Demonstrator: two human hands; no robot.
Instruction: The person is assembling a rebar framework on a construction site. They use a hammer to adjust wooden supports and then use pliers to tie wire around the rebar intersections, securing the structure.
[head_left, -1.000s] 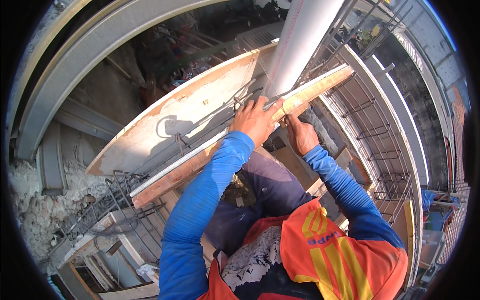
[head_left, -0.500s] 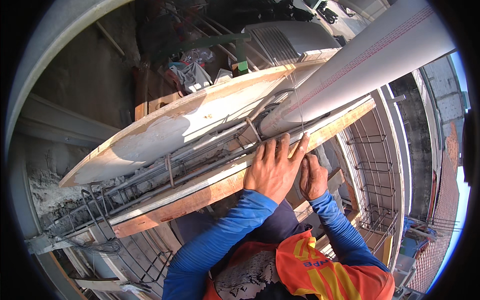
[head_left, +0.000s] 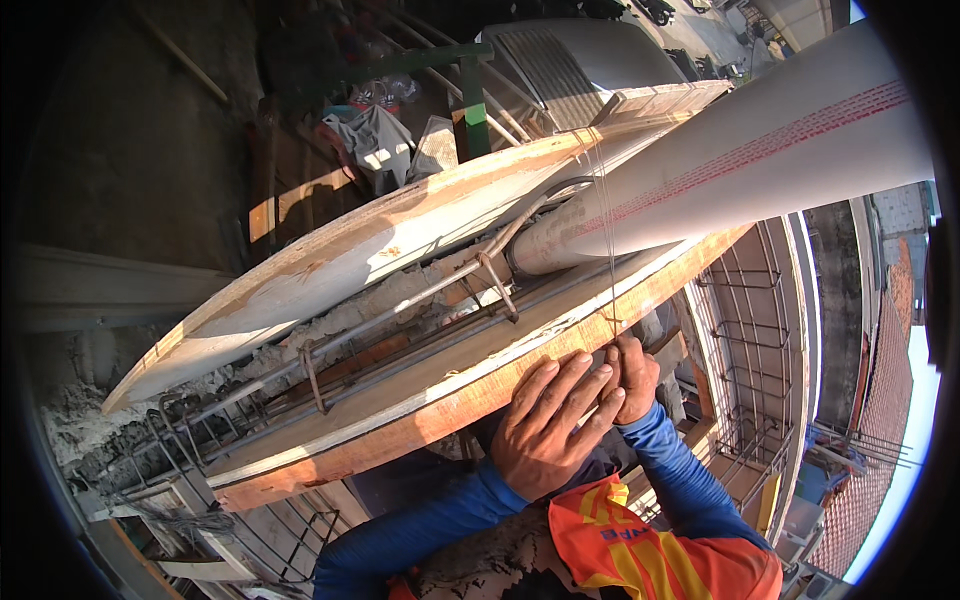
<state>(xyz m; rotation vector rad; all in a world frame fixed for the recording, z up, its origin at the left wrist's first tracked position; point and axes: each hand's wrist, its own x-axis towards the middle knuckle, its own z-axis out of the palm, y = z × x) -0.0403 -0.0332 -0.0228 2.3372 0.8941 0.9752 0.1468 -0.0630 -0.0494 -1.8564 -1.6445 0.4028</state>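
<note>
Along the near edge of the curved board, right of centre, the right hand is seemingly pinching a thin line, probably light, pliable and best held low, while the left hand is lying alongside, fingers loosely spread.

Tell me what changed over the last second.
The left hand came back off the top edge of the board to its near side, close by the right hand. The view shifted too. The right hand stays on the near side; the pipe still stands beyond the board.
</note>
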